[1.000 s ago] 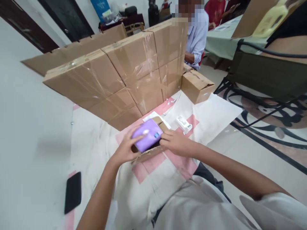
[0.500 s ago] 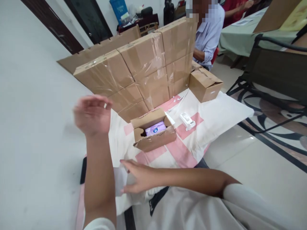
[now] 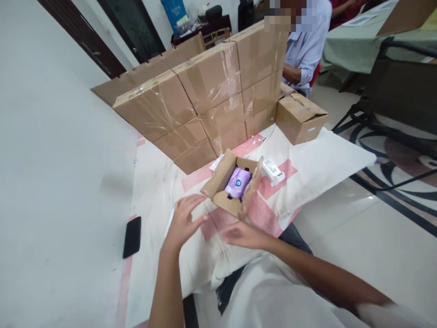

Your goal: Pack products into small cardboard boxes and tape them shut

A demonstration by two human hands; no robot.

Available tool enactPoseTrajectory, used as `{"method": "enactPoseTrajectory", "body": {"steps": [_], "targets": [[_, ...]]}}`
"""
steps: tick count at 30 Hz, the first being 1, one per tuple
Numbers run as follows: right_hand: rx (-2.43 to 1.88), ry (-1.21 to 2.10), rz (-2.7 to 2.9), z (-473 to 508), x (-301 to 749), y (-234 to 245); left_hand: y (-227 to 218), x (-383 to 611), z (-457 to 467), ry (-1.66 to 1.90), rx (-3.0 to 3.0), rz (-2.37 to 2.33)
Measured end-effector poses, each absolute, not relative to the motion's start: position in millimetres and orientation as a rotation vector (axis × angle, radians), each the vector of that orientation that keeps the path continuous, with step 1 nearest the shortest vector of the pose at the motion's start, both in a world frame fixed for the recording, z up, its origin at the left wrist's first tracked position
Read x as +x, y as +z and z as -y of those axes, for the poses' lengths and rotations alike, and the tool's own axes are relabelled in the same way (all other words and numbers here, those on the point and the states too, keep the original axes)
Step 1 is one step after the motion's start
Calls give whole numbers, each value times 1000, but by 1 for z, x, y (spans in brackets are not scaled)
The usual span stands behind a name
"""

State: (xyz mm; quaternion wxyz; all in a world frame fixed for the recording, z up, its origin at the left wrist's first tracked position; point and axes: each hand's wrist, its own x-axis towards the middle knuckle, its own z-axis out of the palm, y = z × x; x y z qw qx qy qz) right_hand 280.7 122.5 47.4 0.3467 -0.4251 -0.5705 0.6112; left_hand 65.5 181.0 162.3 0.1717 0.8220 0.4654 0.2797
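Note:
An open cardboard box (image 3: 223, 175) sits on the cloth-covered table, turned at an angle, its flaps raised. Inside it lies a purple soft pack (image 3: 238, 182) with a round blue label. My left hand (image 3: 186, 219) is beside the box's near left corner, thumb and fingers apart, holding nothing. Its fingertips come close to the left flap; whether they touch cannot be made out. Just in front of the box's near end is my right hand (image 3: 242, 234), its fingers smeared by motion. To the right of the box stands a small white plastic device (image 3: 273, 172).
A wall of taped cartons (image 3: 218, 91) rises behind the box. Another closed carton (image 3: 300, 117) stands at the back right. A black phone (image 3: 132, 237) lies at the table's left side by the white wall. A person (image 3: 305, 50) sits beyond the cartons.
My left hand has come down from its raised place to the box's near left side. My right hand has moved right, to the box's near end. The box now stands turned at another angle.

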Motion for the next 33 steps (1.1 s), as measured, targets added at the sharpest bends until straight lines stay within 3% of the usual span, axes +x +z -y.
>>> {"method": "enactPoseTrajectory", "body": {"steps": [2, 5, 8, 12, 15, 19, 21, 23, 26, 28, 30, 33], "targets": [[-1148, 1380, 1379, -111, 349, 54, 139, 71, -171, 717, 2321, -1356], [-1380, 673, 1253, -133, 418, 76, 127, 88, -165, 868, 2198, -1461], [-1378, 444, 1575, -171, 414, 92, 132, 112, -168, 917, 2119, -1512], [-1356, 466, 1795, -192, 367, 84, 143, 153, -170, 656, 2286, -1538], [-1319, 446, 1444, -198, 384, 70, 149, 175, -168, 386, 2462, -1747], [-1678, 573, 1072, -219, 461, 55, 154, 161, -168, 130, 2509, -1890], [-1781, 746, 1086, -227, 491, 46, 155, 150, -168, 153, 2533, -1963], [-1769, 865, 1101, -231, 505, 39, 153, 156, -166, 443, 2615, -1953], [-1765, 974, 1071, -234, 507, 33, 140, 208, -161, 945, 2681, -1398], [-1766, 1032, 1046, -238, 504, 31, 125, 261, -163, 763, 2640, -941], [-1751, 1073, 1034, -243, 500, 32, 103, 310, -178, 519, 2603, -782], [-1733, 1089, 1017, -248, 494, 37, 61, 357, -219, 602, 2482, -1126]]}}
